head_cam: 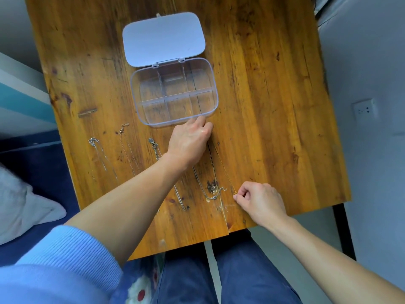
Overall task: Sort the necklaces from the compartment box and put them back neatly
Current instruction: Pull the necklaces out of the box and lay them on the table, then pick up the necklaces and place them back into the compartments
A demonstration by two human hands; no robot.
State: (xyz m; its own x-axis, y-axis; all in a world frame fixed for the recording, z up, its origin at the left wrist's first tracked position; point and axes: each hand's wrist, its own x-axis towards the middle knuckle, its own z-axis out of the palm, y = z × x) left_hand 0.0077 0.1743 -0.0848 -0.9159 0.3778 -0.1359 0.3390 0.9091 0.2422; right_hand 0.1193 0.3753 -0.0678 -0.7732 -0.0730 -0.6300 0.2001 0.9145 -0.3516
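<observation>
A wooden worktop [274,106] (scratched and dark-stained) is seen from above. An open clear compartment box [174,94] is laid at its middle, lid flat behind. Nearer the front edge, thin necklaces [129,154] are laid out side by side.

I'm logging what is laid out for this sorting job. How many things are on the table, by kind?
Necklaces: 5, laid out in a row, first, second, third, fourth, fifth gold one
Compartment box: 1, clear, lid open, compartments look empty
Total: 6
</observation>
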